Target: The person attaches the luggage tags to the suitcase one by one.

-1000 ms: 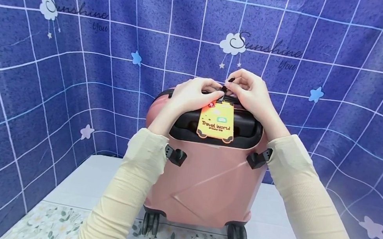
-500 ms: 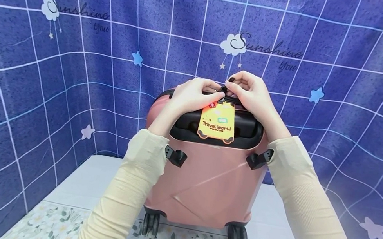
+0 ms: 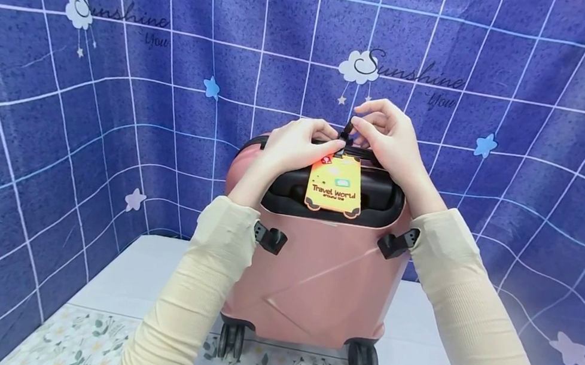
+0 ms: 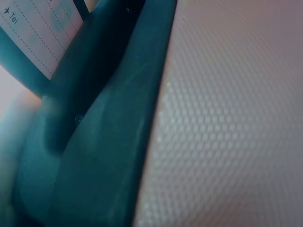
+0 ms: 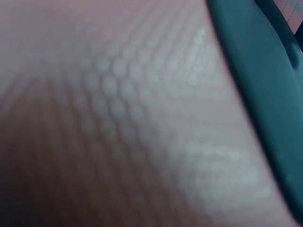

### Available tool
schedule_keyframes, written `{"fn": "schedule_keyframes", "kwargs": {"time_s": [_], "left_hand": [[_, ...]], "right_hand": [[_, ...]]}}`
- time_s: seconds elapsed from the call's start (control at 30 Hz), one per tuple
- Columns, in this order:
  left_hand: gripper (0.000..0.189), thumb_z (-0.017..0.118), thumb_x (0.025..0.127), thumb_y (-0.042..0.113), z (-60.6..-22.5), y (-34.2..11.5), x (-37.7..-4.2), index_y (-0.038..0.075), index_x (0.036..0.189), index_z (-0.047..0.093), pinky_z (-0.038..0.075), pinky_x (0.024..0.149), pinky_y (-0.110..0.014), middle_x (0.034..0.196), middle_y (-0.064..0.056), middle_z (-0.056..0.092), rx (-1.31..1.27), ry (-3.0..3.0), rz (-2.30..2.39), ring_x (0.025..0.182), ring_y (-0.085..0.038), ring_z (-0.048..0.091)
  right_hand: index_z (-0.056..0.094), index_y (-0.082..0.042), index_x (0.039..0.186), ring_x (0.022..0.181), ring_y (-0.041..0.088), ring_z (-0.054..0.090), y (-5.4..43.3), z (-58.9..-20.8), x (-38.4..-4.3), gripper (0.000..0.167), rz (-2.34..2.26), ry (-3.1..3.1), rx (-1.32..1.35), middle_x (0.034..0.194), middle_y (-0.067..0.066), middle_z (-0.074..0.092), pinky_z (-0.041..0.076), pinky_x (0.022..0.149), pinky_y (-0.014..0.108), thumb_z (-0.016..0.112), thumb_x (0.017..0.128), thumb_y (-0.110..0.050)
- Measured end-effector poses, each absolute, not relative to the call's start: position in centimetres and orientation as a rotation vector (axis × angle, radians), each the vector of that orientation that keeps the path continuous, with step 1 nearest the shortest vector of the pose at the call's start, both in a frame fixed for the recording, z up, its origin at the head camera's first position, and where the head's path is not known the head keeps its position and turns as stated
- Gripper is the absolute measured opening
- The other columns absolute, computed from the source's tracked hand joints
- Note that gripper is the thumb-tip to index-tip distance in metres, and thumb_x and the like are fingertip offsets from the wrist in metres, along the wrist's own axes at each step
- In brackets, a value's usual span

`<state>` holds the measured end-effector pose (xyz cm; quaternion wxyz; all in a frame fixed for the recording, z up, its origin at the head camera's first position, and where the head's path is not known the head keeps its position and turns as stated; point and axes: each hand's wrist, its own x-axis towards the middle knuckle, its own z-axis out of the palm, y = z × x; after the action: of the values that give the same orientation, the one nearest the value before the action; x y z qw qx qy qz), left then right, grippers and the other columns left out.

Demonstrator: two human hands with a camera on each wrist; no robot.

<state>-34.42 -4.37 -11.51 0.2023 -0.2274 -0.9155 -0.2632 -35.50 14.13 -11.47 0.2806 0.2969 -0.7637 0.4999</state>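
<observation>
One black strap [image 3: 346, 131] between hands [image 3: 297, 144] [image 3: 393, 141]

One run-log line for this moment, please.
left hand: holds black strap | right hand: pinches strap's upper end | yellow tag: hangs from strap | pink suitcase: upright

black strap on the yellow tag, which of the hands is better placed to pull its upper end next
Probably the right hand: it pinches the upper end of the black strap, while the left hand holds it lower, just above the yellow tag.
</observation>
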Motion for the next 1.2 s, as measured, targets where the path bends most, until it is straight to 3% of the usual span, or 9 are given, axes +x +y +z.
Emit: {"fn": "schedule_keyframes", "kwargs": {"time_s": [0.1,0.3,0.43,0.7,0.93,1.2], "left_hand": [[0.040,0.055,0.088,0.053,-11.54,-4.36,-34.48,0.027,0.117,0.063,0.039,0.098,-0.041,0.116,0.009,0.067,-0.635,-2.556,-0.735,0.117,-0.009,0.055],[0.041,0.054,0.089,0.053,-11.65,-4.40,-34.59,0.027,0.118,0.063,0.039,0.099,-0.041,0.117,0.010,0.066,-0.640,-2.563,-0.726,0.118,-0.009,0.054],[0.040,0.054,0.089,0.053,-11.67,-4.41,-34.59,0.027,0.118,0.062,0.039,0.099,-0.042,0.116,0.010,0.066,-0.642,-2.560,-0.722,0.117,-0.009,0.055],[0.038,0.054,0.089,0.051,-11.57,-4.32,-34.41,0.027,0.117,0.061,0.039,0.098,-0.041,0.116,0.011,0.066,-0.650,-2.555,-0.731,0.116,-0.009,0.055],[0.036,0.055,0.089,0.051,-11.62,-4.36,-34.41,0.026,0.115,0.060,0.039,0.099,-0.040,0.114,0.012,0.067,-0.644,-2.548,-0.743,0.115,-0.008,0.055],[0.036,0.055,0.089,0.051,-11.61,-4.40,-34.26,0.026,0.115,0.058,0.038,0.099,-0.039,0.113,0.013,0.067,-0.647,-2.548,-0.750,0.115,-0.007,0.055]], "right_hand": [[0.064,-0.007,0.101,0.061,0.012,0.060,14.11,-11.50,-35.60,0.014,1.365,-2.023,0.774,0.074,-0.010,0.066,0.050,0.062,0.020,0.064,0.089,-0.013],[0.071,-0.004,0.103,0.064,0.013,0.061,14.04,-11.53,-35.59,0.024,1.254,-2.095,0.706,0.071,-0.011,0.066,0.048,0.061,0.019,0.067,0.087,-0.022],[0.071,-0.005,0.102,0.065,0.007,0.060,14.00,-11.50,-35.51,0.025,1.186,-2.137,0.718,0.072,-0.011,0.064,0.048,0.065,0.020,0.066,0.088,-0.025],[0.070,-0.006,0.101,0.070,0.008,0.058,14.11,-11.27,-35.17,0.025,1.170,-2.197,0.712,0.082,0.001,0.067,0.047,0.068,0.021,0.062,0.090,-0.027],[0.070,-0.006,0.099,0.069,0.012,0.055,14.11,-11.22,-35.17,0.024,1.174,-2.228,0.705,0.071,-0.009,0.061,0.044,0.065,0.022,0.061,0.090,-0.026],[0.070,-0.005,0.098,0.068,0.010,0.052,14.09,-11.21,-35.24,0.025,1.175,-2.254,0.701,0.068,-0.008,0.058,0.041,0.064,0.022,0.060,0.091,-0.026]]}}
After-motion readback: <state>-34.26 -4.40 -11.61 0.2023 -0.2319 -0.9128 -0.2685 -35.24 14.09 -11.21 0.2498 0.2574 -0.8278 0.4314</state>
